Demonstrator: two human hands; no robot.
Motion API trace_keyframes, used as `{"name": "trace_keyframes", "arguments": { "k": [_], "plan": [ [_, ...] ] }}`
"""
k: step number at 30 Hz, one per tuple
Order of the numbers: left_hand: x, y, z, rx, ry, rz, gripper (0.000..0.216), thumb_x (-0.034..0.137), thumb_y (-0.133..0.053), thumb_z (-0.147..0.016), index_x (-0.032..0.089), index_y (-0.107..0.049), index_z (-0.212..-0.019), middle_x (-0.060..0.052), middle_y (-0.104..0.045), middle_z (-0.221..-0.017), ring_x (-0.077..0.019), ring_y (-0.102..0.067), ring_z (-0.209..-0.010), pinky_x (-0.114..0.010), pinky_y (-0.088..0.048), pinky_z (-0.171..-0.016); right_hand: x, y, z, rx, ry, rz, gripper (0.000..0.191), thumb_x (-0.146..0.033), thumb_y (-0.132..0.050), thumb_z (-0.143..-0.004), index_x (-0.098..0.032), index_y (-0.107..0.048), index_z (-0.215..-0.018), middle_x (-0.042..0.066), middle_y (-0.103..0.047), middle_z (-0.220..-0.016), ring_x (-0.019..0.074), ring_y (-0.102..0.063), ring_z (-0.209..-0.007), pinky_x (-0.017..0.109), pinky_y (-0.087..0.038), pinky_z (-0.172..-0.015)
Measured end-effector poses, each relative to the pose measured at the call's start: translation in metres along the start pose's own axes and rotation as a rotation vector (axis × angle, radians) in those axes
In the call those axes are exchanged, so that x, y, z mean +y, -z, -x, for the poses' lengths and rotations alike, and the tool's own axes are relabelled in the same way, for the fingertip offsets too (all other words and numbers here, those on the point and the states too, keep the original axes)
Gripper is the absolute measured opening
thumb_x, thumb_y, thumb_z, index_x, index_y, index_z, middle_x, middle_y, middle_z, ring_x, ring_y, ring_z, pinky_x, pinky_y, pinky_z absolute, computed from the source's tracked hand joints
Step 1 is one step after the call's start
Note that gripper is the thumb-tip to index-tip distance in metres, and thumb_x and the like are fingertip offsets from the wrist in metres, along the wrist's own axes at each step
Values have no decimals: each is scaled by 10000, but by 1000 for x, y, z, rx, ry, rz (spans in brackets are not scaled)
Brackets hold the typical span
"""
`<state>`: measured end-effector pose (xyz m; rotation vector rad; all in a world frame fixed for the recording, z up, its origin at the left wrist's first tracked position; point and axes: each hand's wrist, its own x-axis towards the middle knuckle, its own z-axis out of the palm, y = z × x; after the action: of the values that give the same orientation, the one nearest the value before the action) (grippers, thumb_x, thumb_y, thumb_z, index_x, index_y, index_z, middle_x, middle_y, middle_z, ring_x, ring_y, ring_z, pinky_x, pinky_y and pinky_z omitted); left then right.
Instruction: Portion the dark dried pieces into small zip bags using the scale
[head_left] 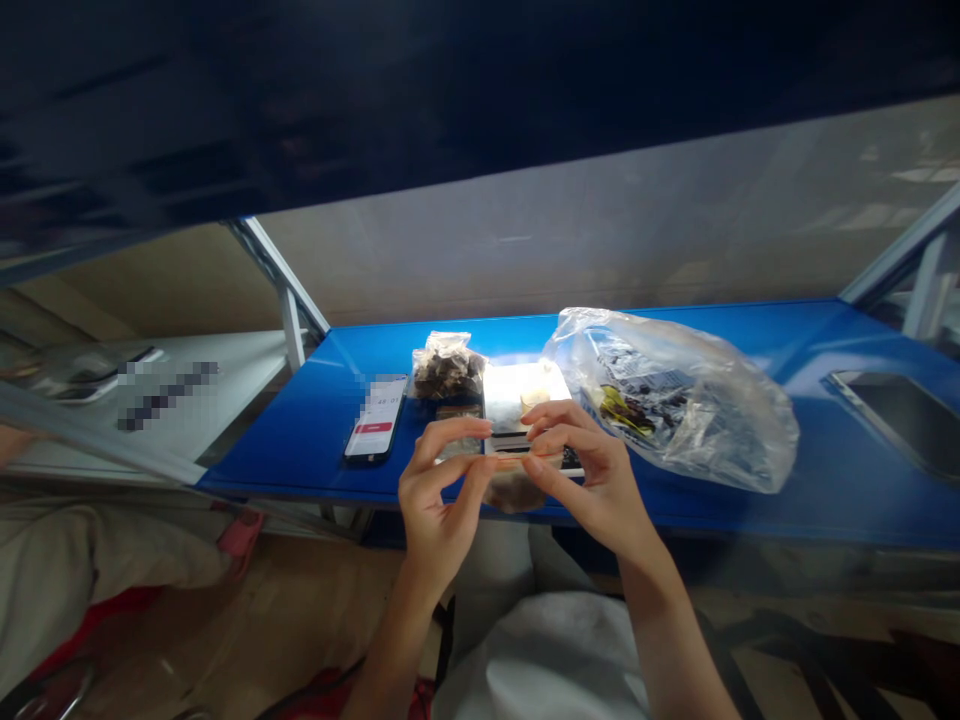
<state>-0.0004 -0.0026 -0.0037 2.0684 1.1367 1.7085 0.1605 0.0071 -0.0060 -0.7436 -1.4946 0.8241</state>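
Hands [437, 500] near blue table's front edge [300, 488]

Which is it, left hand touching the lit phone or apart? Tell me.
Apart: head view shows blue table between left hand and lit phone.

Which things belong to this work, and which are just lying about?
Probably in the work:
thin piece, held between left hand and right hand
white flat item
small bag of dark pieces
large clear bag

Apparently lying about:
phone
silver-edged dark item
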Motion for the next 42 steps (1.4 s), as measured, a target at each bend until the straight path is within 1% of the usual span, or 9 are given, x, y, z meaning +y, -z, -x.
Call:
{"name": "trace_keyframes", "arguments": {
  "k": [9, 13, 16, 20, 23, 26, 31, 38, 42],
  "plan": [
    [0, 3, -5, -29, -20, 57, 179, 337, -629, -849, 214, -737, -776, -76, -673, -957, -227, -636, -953, -386, -525, -832, 1, 2, 0, 11, 3, 11, 129, -245, -731, -769, -223, -676, -655, 35, -624, -857, 184, -598, -847, 332, -497, -778],
    [1, 5, -7, -46, 24, 52, 169, 316, -659, -827, 207, -709, -708, -73, -675, -909, -227, -628, -977, -360, -535, -811, 1, -2, 0, 5, -21, -65, 182, -323, -752, -754, -227, -688, -612, 41, -628, -856, 180, -600, -814, 334, -513, -760],
    [1, 4, -7, -17, 33, 64, 177, 284, -651, -836, 205, -688, -682, -61, -672, -893, -210, -626, -966, -338, -536, -798, 1, -2, 0, -30, -33, -112, 164, -368, -761, -743, -237, -718, -653, 49, -644, -894, 180, -604, -803, 336, -521, -748],
    [-1, 3, -5, 73, 14, 74, 164, 255, -635, -848, 204, -665, -695, -39, -668, -852, -190, -624, -941, -331, -530, -810, 2, 2, 1, -75, -11, -122, 78, -326, -734, -779, -268, -760, -825, 49, -663, -935, 191, -615, -878, 341, -513, -791],
    [-2, 4, -5, 109, 23, 73, 164, 257, -632, -849, 201, -658, -697, -36, -670, -858, -185, -625, -930, -322, -530, -800, 3, 5, 1, -38, -6, -83, 53, -279, -702, -807, -259, -751, -800, 49, -663, -889, 203, -618, -902, 360, -504, -815],
    [-2, 4, -5, 99, 26, 64, 135, 264, -661, -828, 204, -671, -708, -36, -670, -865, -190, -624, -946, -323, -532, -802, 3, 5, 1, -3, -6, -63, 92, -276, -697, -808, -238, -721, -727, 53, -657, -885, 207, -623, -872, 375, -507, -802],
    [2, 3, -6, 79, 88, 74, 153, 312, -752, -741, 199, -676, -670, -49, -659, -881, -215, -628, -952, -342, -546, -777, 1, 4, 2, -16, -15, -48, 96, -271, -687, -816, -234, -698, -728, 63, -648, -905, 216, -622, -889, 374, -512, -783],
    [3, 3, -4, -35, 92, 114, 86, 256, -693, -800, 203, -705, -733, -83, -678, -1016, -228, -638, -992, -351, -543, -790, 1, 5, 4, -31, 14, -18, 99, -265, -672, -824, -232, -670, -731, 70, -643, -943, 215, -610, -904, 367, -501, -799],
    [4, 0, -1, -4, 61, 89, 49, 199, -676, -808, 203, -697, -764, -76, -683, -984, -235, -624, -1021, -355, -548, -789, 1, 5, 4, -28, 21, 1, 99, -249, -669, -824, -229, -654, -729, 67, -638, -908, 217, -603, -905, 359, -495, -791]
  ]
}}
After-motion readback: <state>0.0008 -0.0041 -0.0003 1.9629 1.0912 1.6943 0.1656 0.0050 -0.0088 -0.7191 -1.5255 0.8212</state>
